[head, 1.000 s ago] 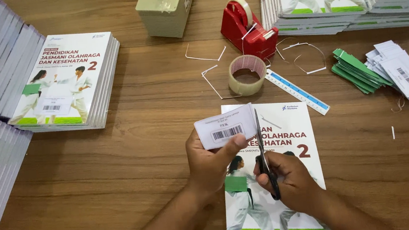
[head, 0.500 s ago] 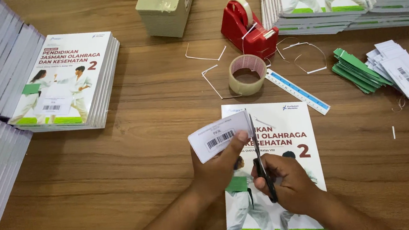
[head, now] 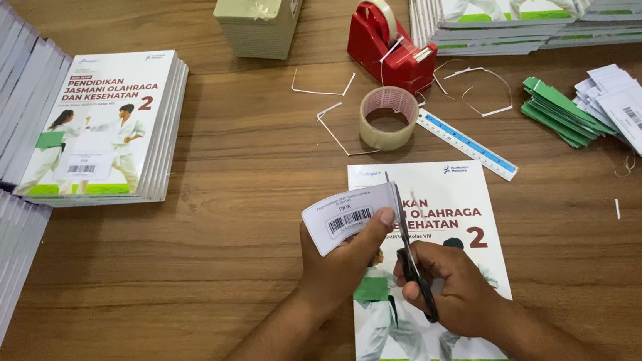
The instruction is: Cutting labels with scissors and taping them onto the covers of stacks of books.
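Snipping white barcode label [head: 349, 218], scissors [head: 413, 261], over book [head: 448, 216].

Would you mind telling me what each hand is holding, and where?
Left hand pinches the barcode label at its right edge; right hand holds scissors by the handles.

Wooden worktop [head: 191, 292] has book stacks [head: 111, 129], one book [head: 448, 216], red tape dispenser [head: 386, 43], tape roll [head: 389, 116], ruler [head: 466, 143], labels [head: 632, 111], green slips [head: 559, 109].
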